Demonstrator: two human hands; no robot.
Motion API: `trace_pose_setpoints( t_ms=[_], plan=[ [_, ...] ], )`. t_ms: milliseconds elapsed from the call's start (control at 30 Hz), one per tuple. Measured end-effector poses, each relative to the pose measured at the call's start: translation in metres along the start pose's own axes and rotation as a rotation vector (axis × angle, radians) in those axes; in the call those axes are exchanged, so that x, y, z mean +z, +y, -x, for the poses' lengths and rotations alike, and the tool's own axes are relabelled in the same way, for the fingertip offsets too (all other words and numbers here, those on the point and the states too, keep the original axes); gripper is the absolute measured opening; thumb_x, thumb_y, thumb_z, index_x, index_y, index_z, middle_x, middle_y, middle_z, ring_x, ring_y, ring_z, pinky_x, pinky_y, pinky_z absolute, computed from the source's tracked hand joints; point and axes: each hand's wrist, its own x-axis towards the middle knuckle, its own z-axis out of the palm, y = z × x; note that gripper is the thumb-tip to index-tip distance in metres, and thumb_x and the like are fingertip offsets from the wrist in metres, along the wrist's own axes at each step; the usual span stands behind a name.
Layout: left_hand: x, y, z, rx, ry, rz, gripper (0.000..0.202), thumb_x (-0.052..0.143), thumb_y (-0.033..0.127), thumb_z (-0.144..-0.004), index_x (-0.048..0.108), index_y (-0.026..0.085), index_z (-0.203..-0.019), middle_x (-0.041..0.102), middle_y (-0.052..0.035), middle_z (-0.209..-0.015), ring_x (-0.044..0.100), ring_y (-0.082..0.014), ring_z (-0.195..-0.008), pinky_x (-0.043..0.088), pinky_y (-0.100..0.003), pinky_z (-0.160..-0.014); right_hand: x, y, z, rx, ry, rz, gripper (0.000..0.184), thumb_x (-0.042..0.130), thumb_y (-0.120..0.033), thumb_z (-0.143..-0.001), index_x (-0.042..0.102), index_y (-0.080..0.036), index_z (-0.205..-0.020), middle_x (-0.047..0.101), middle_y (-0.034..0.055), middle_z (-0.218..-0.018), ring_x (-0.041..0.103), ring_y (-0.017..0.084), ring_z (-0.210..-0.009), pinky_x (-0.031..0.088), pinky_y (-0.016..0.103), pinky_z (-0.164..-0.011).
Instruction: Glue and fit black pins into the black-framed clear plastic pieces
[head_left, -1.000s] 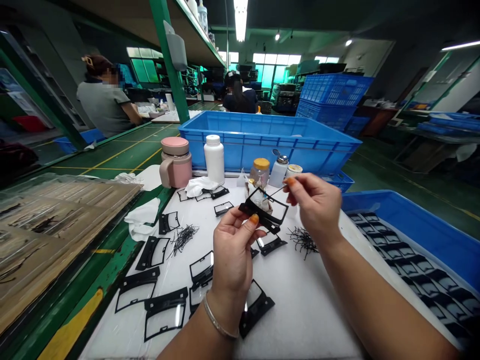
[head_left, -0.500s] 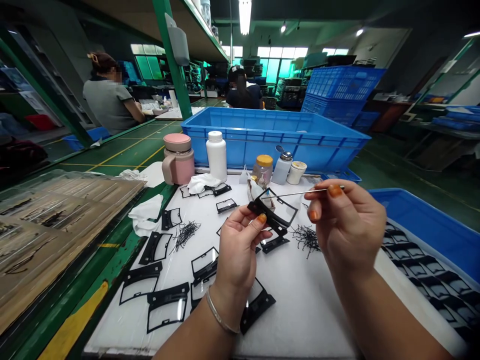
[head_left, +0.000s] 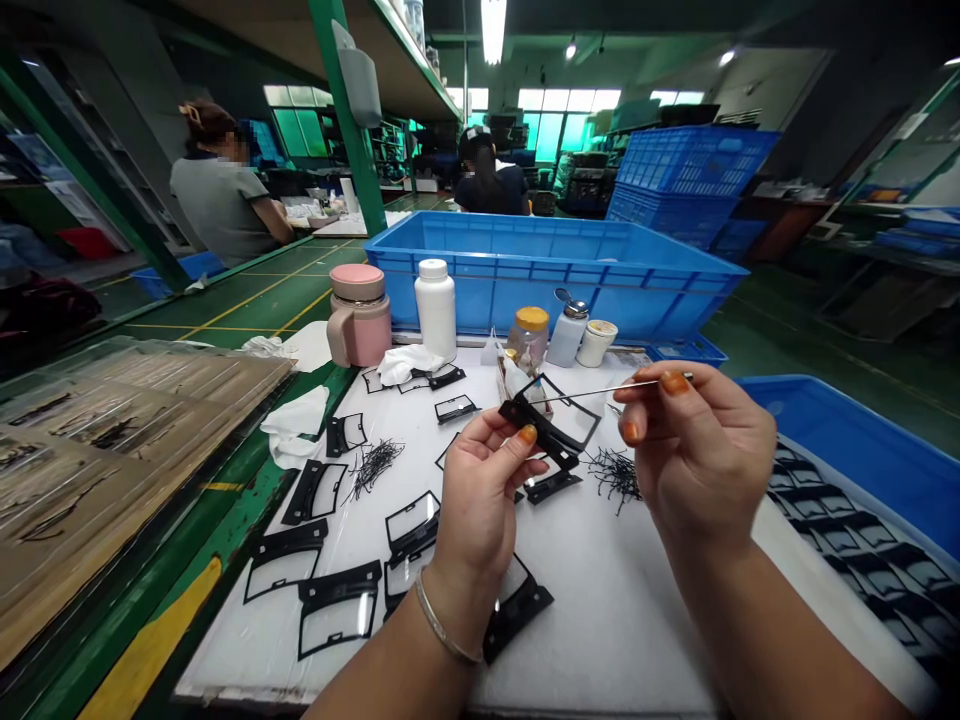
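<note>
Pinched between the thumb and fingers of my left hand (head_left: 486, 480) is a black plastic frame with a clear window (head_left: 559, 425), tilted above the white work surface (head_left: 600, 610). My right hand (head_left: 697, 450) grips a thin metal rod, perhaps tweezers or a needle (head_left: 600, 389), whose tip reaches to the upper left part of the frame. Whether the tip touches it I cannot tell. Below, several similar black frames (head_left: 339, 605) lie on the surface. Small heaps of thin black strips (head_left: 377, 466) lie to the left and black strips (head_left: 615, 474) beside my right hand.
A pink mug (head_left: 360, 318), a white bottle (head_left: 436, 312), a yellow-lidded jar (head_left: 531, 335) and a pump bottle (head_left: 568, 335) stand at the back before a large blue crate (head_left: 555, 265). At right, a blue bin (head_left: 847, 430) holds rows of frames. Two people sit farther off.
The whole view has shifted slightly. Both hands keep nearly the same pose, and the rod's tip stays by the upper left part of the frame.
</note>
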Motion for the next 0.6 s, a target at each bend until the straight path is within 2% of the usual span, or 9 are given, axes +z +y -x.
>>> trace_pose_setpoints(
  t_ms=[200,600],
  plan=[
    [-0.0007,0.0006,0.0,0.008,0.017,-0.012,0.017,0.073,0.019,-0.076,0.067,0.017,-0.091,0.063,-0.0004,-0.087,0.058,-0.0068,-0.072,0.052,-0.015,-0.06,-0.0038,0.0002,-0.0028,-0.01,0.026,-0.015,0.012,0.059,-0.019,-0.085,0.07,-0.018,-0.08,0.064,0.0035,-0.069,0.053,0.011,-0.048,0.036,0.024,-0.044],
    [-0.0006,0.0005,-0.0003,0.014,0.027,-0.02,0.018,0.073,0.019,-0.075,0.067,0.017,-0.091,0.063,-0.0005,-0.087,0.058,-0.0065,-0.072,0.051,-0.014,-0.06,-0.0038,0.0017,-0.0023,-0.023,0.023,0.018,0.012,0.059,-0.017,-0.084,0.071,-0.017,-0.08,0.064,0.0039,-0.067,0.053,0.012,-0.048,0.036,0.025,-0.044]
  ],
)
